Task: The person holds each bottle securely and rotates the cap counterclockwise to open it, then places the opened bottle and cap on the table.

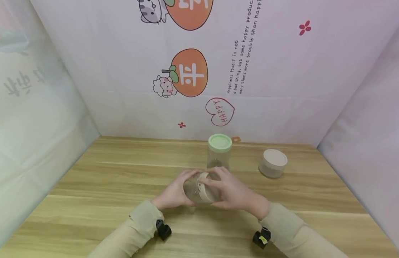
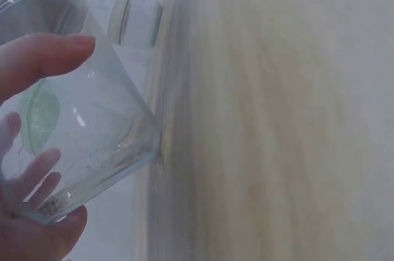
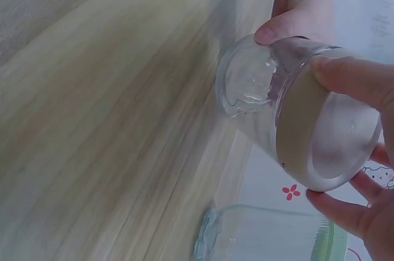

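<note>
A clear glass jar (image 1: pixel 191 190) is held tilted low over the table, its beige lid (image 3: pixel 303 116) turned towards the right. My left hand (image 1: pixel 174 191) grips the jar's glass body near the base, thumb on one side and fingers on the other. My right hand (image 1: pixel 237 190) holds the lid end, fingers spread round the rim. The lid sits on the jar. In the left wrist view, small dark crumbs lie in the bottom of the jar (image 2: pixel 114 113). Just behind the hands stands a taller clear jar with a green lid (image 1: pixel 220 142), upright.
A short clear jar with a white lid (image 1: pixel 273 163) stands farther right on the wooden table (image 1: pixel 122 172). A printed white cloth (image 1: pixel 128 89) hangs along the table's back edge, with more cloth at both sides.
</note>
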`<state>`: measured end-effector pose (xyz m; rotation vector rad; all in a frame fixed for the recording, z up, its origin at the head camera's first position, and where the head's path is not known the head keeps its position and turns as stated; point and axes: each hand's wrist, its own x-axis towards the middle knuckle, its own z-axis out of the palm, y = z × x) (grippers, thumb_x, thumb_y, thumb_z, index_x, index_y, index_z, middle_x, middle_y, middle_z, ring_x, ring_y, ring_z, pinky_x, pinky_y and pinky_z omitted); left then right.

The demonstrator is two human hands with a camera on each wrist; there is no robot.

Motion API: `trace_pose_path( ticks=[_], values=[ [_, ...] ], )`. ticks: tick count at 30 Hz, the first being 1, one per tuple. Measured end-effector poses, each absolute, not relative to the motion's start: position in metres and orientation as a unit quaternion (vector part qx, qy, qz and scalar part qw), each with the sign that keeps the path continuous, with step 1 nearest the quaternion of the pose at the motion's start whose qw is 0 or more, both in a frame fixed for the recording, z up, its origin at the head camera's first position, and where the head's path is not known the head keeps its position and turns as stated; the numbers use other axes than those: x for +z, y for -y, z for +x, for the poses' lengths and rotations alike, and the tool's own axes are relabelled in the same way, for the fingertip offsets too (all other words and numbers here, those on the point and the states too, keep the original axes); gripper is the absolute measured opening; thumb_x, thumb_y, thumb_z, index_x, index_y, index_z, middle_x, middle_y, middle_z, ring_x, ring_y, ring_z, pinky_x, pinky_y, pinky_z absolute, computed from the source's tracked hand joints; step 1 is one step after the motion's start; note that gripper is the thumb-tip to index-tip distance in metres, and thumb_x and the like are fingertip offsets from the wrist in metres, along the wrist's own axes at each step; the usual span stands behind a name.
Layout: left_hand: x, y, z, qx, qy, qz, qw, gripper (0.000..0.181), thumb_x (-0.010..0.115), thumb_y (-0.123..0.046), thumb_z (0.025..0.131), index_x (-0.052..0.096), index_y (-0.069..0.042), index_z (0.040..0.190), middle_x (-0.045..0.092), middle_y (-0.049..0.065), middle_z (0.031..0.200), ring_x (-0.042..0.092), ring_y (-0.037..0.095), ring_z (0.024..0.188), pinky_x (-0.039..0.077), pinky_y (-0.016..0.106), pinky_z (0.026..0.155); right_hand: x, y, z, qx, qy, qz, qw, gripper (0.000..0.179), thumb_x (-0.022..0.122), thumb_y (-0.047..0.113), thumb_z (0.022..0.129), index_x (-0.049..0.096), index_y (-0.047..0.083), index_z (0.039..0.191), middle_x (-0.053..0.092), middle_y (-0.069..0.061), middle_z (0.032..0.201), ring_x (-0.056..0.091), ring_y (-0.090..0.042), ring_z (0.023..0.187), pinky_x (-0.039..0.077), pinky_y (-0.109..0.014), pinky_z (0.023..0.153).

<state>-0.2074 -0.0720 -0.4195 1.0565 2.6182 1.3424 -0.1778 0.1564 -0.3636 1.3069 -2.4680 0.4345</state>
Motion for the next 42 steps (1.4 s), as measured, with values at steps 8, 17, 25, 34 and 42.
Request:
trace_pose_path(
  ticks=[8, 17, 25, 34, 42],
  values=[
    [-0.416, 0.072, -0.209, 0.431, -0.837, 0.336, 0.007, 0.101, 0.089, -0.005, 0.054, 0.040, -0.013, 0.141, 0.045, 0.011, 0.134, 0.046, 0.032, 0.122, 0.042, 0.056, 0.099, -0.362, -0.159, -0.180, 0.122, 0.844, 0.493, 0.173, 0.078, 0.088, 0.021, 0.057, 0.058, 0.017, 0.129, 0.048, -0.019, 0.132, 0.047, -0.036, 0.120, 0.052, -0.047, 0.090],
    [-0.417, 0.074, -0.211, 0.422, -0.845, 0.327, 0.021, 0.099, 0.089, -0.007, 0.056, 0.041, -0.015, 0.142, 0.044, 0.009, 0.136, 0.043, 0.030, 0.125, 0.042, 0.054, 0.100, -0.364, -0.164, -0.184, 0.059, 0.802, 0.552, 0.221, 0.080, 0.088, 0.007, 0.052, 0.061, 0.021, 0.126, 0.050, -0.015, 0.134, 0.048, -0.037, 0.122, 0.055, -0.041, 0.085],
    [-0.419, 0.073, -0.213, 0.429, -0.847, 0.314, 0.031, 0.099, 0.088, -0.007, 0.057, 0.040, -0.019, 0.142, 0.042, 0.007, 0.139, 0.040, 0.029, 0.128, 0.037, 0.054, 0.105, -0.360, -0.167, -0.194, -0.057, 0.739, 0.604, 0.294, 0.053, 0.072, 0.016, 0.074, 0.061, 0.030, 0.124, 0.053, -0.009, 0.132, 0.053, -0.030, 0.118, 0.051, -0.041, 0.095],
    [-0.418, 0.074, -0.211, 0.440, -0.845, 0.304, 0.034, 0.099, 0.088, -0.006, 0.058, 0.038, -0.018, 0.143, 0.041, 0.006, 0.139, 0.040, 0.029, 0.129, 0.035, 0.055, 0.106, -0.358, -0.170, -0.198, -0.100, 0.722, 0.607, 0.318, 0.054, 0.061, 0.015, 0.078, 0.055, 0.032, 0.128, 0.052, -0.005, 0.137, 0.051, -0.028, 0.125, 0.042, -0.045, 0.105],
    [-0.418, 0.069, -0.207, 0.419, -0.846, 0.329, 0.006, 0.100, 0.089, -0.008, 0.054, 0.040, -0.018, 0.142, 0.044, 0.009, 0.136, 0.042, 0.029, 0.126, 0.037, 0.055, 0.103, -0.357, -0.172, -0.193, 0.162, 0.861, 0.439, 0.197, 0.068, 0.075, 0.048, 0.072, 0.057, 0.014, 0.129, 0.053, -0.013, 0.125, 0.057, -0.026, 0.101, 0.054, -0.038, 0.081]
  ],
)
